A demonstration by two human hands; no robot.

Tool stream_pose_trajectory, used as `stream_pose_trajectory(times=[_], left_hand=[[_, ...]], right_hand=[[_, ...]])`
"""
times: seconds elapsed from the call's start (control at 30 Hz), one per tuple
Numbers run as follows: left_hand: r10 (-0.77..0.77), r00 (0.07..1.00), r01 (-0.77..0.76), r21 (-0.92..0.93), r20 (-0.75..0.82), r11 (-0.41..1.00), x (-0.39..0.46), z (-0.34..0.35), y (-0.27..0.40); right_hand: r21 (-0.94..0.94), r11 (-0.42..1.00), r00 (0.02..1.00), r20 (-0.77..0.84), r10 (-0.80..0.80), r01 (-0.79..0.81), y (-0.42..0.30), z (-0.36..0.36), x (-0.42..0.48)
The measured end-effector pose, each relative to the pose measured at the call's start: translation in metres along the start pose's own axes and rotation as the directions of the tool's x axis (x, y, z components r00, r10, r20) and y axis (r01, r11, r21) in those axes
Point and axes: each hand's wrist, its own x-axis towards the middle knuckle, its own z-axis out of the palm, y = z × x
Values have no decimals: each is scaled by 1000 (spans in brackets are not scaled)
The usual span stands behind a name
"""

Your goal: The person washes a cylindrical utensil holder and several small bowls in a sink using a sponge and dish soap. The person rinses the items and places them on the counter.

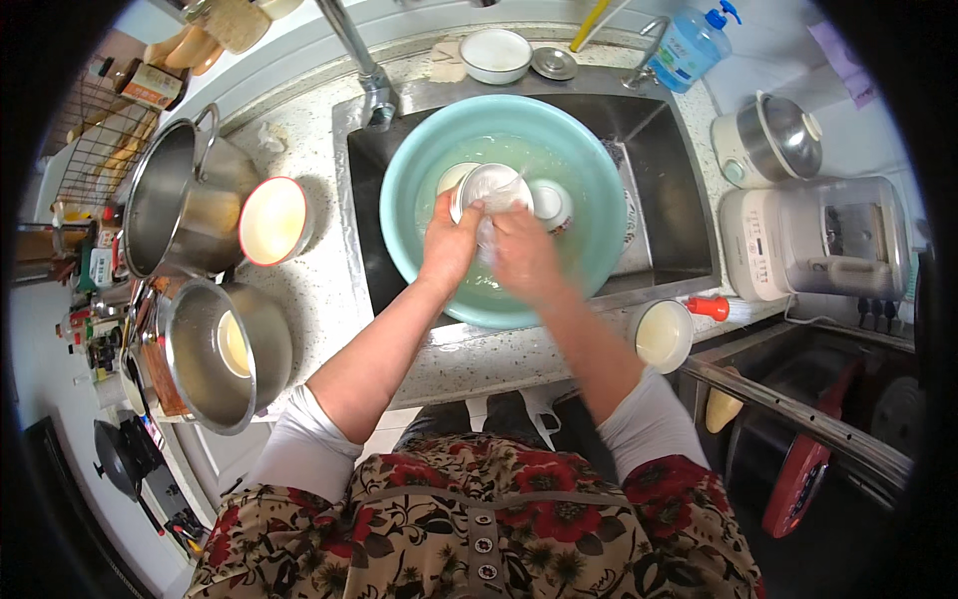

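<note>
A white bowl point(496, 184) is held over the water in a pale green plastic basin point(408, 176). My left hand point(451, 247) grips its near left side, thumb near the rim. Splashing water blurs the inside of the bowl. At the bowl's near right edge is my right hand point(528, 254), smeared by motion; its exact hold is unclear. Something whitish and translucent shows between the hands, too blurred to name. Behind the held bowl another pale dish point(456, 176) is partly hidden. To its right, an upturned white bowl point(550, 202) sits in the cloudy water.
The basin stands in a steel sink point(673, 202) below a faucet point(380, 108). On the left are a steel pot point(217, 224), a red-rimmed bowl point(274, 221) and a steel basin point(271, 352). Rightward are a cream bowl point(664, 337), a soap bottle point(687, 51) and appliances point(756, 243).
</note>
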Motion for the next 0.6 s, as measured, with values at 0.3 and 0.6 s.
stream_pose_trajectory(times=[0.3,0.6], left_hand=[[39,999,-39,-6,-16,999,0,0,-3],[-55,998,51,-140,-23,989,0,-3,-20]], right_hand=[[61,979,981,51,189,-192,-12,14,-2],[170,931,947,71,314,-322,-27,37,-12]])
